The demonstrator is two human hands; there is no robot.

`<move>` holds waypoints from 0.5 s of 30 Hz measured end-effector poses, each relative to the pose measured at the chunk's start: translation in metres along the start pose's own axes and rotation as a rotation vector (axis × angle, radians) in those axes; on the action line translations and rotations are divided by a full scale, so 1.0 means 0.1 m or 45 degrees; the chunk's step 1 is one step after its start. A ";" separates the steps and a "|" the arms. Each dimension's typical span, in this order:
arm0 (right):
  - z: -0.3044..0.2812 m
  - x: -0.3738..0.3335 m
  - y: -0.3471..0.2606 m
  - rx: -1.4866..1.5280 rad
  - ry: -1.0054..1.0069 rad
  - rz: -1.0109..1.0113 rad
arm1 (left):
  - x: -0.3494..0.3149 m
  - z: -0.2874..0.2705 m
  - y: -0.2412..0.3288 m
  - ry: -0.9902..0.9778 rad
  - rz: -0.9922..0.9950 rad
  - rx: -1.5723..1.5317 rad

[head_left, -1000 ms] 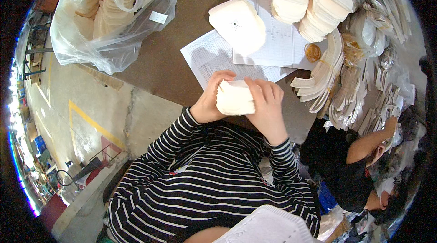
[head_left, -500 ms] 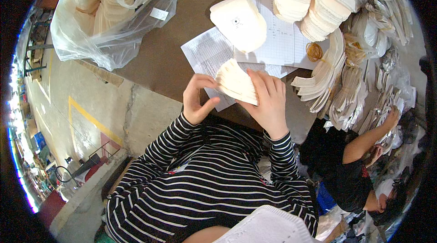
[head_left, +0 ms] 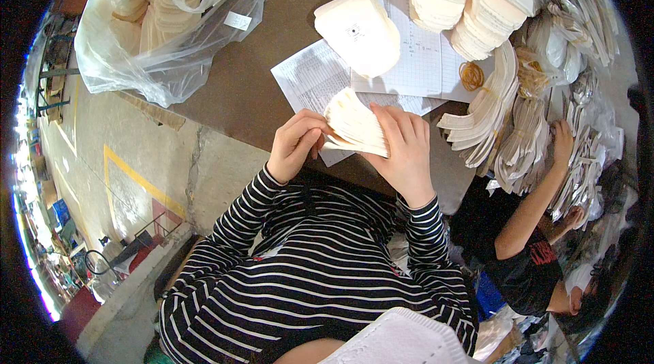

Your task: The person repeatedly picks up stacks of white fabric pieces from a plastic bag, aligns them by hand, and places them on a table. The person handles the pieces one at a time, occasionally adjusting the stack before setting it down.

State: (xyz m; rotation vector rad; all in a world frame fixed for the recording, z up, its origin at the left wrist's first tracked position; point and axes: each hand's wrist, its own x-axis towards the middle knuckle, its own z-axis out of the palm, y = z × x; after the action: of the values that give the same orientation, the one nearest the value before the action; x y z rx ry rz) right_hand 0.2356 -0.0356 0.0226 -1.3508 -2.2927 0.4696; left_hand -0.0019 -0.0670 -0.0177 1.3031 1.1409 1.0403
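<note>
A fanned stack of thin cream-coloured pads is held over the near edge of the table. My right hand wraps round its right side, thumb underneath. At the lower left corner, my left hand has thumb and fingers pinched together on the edge of the lowest layers, which stand slightly apart from the rest. Beyond the stack, a rounded cream pad pile with a small dark printed mark on top lies on the papers. Printed sheets and a ruled notebook lie beneath.
A clear plastic bag of cream pads sits far left on the brown table. Tall pad stacks, rubber bands and banded bundles crowd the right. A co-worker's arm reaches among the bundles.
My left hand has closed from a loose, open curl into a pinch on the stack's lower left corner. The stack's lower layers have parted. The co-worker's arm has shifted left.
</note>
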 end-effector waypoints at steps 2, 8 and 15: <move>0.00 0.00 0.00 0.002 -0.004 0.007 | 0.00 -0.03 -0.02 -0.051 -0.076 0.089; 0.00 0.00 -0.01 -0.009 -0.023 0.019 | 0.01 0.01 0.01 0.011 -0.037 0.261; -0.03 0.00 -0.01 -0.016 -0.035 0.006 | 0.10 0.02 0.04 0.055 0.302 0.506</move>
State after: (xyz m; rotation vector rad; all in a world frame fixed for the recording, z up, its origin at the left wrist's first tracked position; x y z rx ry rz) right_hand 0.2363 -0.0357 0.0252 -1.3645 -2.3187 0.4789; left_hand 0.0019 -0.0577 -0.0138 1.7709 1.2923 1.0486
